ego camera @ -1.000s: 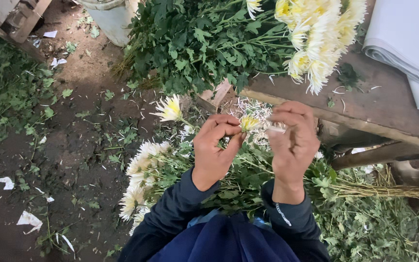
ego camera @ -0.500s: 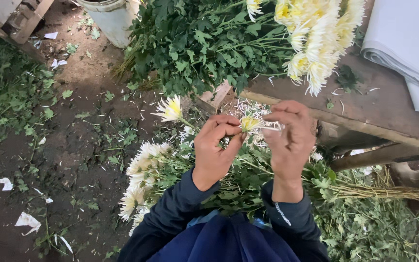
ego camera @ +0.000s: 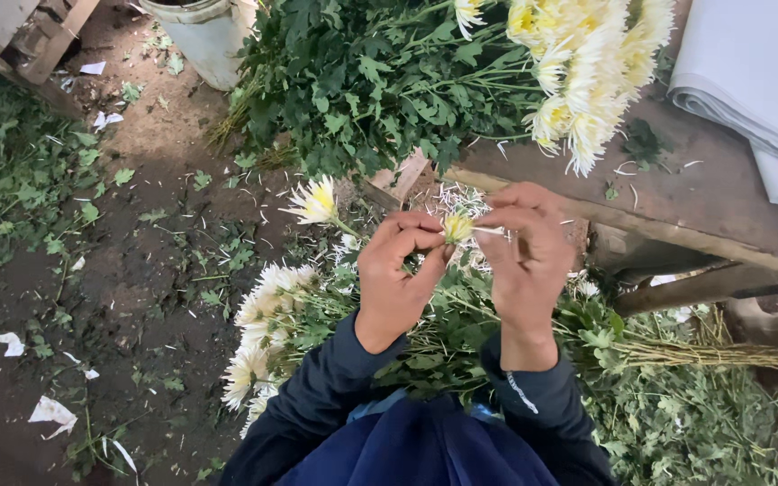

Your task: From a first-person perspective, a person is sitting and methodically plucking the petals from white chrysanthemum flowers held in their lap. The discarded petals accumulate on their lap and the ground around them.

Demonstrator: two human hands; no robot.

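My left hand (ego camera: 400, 274) and my right hand (ego camera: 524, 256) are raised together over my lap, both pinching one small white and yellow flower head (ego camera: 457, 227) between their fingertips. Thin white petals stick out of the right fingers. A loose bunch of white chrysanthemums (ego camera: 267, 310) with leafy stems lies across my lap below the hands, its blooms to the left and its cut stem ends (ego camera: 722, 353) to the right. One bloom (ego camera: 315, 202) stands up just left of my left hand.
A big pile of yellow-white flowers (ego camera: 587, 63) and green foliage (ego camera: 362, 81) lies on a wooden bench (ego camera: 677, 193) ahead. Folded grey paper (ego camera: 758, 81) sits at the right. A white bucket (ego camera: 204, 36) stands far left. Leaves and paper scraps litter the dirt floor (ego camera: 137, 270).
Both hands stay close together on the flower head. Fewer white petals show around it now than in the earlier frames, and the fingers have shifted slightly.
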